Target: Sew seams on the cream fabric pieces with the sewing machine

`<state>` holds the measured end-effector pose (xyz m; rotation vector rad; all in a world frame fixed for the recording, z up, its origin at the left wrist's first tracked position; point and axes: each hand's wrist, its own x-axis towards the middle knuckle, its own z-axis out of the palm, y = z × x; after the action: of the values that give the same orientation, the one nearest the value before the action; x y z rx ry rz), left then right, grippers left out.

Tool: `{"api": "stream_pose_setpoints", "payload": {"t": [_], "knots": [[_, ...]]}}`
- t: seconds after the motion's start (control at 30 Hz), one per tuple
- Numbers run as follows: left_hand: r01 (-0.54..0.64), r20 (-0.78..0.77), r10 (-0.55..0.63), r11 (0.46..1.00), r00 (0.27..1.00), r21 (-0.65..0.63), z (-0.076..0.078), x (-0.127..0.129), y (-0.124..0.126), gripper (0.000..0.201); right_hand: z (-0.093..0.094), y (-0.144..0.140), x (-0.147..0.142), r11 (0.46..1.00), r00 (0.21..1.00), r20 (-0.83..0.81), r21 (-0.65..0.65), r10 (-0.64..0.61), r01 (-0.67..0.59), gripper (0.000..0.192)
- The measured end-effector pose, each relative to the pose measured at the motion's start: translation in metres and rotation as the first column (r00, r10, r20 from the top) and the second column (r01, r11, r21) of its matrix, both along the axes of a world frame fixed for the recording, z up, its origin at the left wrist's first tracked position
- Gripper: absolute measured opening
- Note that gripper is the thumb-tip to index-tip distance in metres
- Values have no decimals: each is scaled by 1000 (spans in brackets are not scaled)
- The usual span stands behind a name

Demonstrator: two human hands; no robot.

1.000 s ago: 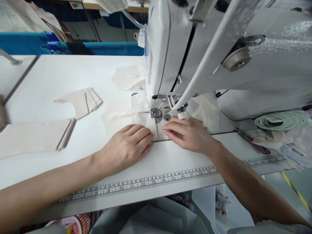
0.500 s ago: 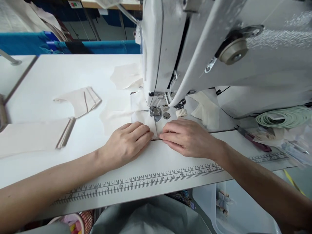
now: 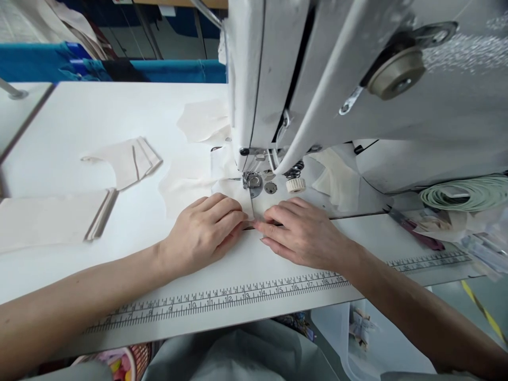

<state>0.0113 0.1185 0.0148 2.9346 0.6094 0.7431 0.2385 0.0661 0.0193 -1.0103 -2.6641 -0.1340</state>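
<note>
A thin cream fabric piece (image 3: 232,191) lies at the presser foot (image 3: 251,181) of a sewing machine, its near corner between my hands. My left hand (image 3: 208,225) is closed on the near edge of this fabric, fingers bent and together; its thumb is mostly hidden. My right hand (image 3: 305,230) rests just to the right, palm down, fingers somewhat apart. Its index fingertip touches the fabric's near corner, while a lower fingertip lies on the white table. Beneath my left hand, more cream fabric (image 3: 182,182) spreads leftward.
The machine head (image 3: 270,79) rises close above the work. Stacked cream pieces (image 3: 47,217) and a curved cut piece (image 3: 127,161) lie left. Right are a coiled green cord (image 3: 464,193) and dark-red-handled snips (image 3: 424,235). A printed ruler (image 3: 222,299) runs along the table's front edge.
My right hand has shifted slightly toward the table's front edge, and its fingers have spread apart. My left hand stays on the fabric. The view has shifted a little.
</note>
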Motion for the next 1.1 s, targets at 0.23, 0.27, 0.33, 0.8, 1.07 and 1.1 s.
{"api": "stream_pose_setpoints", "payload": {"t": [0.23, 0.27, 0.33, 0.8, 1.07, 1.1], "knots": [[33, -23, -30, 989, 999, 144, -3, -2, -1, 9, 0, -3, -3, 1000, 1000, -4, -21, -14, 14, 27], [36, -21, -33, 988, 999, 152, -3, -2, -1, 9, 0, -4, -3, 1000, 1000, -9, -23, -17, 17, 26], [39, -16, -36, 985, 999, 166, -3, -2, -1, 9, 0, -4, -4, 999, 1000, -13, -30, -22, 21, 26], [51, -17, -48, 975, 999, 215, -4, -1, -1, 11, 0, -5, -4, 996, 999, -29, -81, -25, 23, 25], [42, -29, -38, 981, 999, 188, -5, -2, -2, 12, -1, -5, -4, 996, 999, -26, -88, -31, 29, 24], [42, -31, -36, 981, 999, 187, -5, -2, -2, 12, 0, -6, -4, 996, 999, -23, -86, -32, 30, 24]]}}
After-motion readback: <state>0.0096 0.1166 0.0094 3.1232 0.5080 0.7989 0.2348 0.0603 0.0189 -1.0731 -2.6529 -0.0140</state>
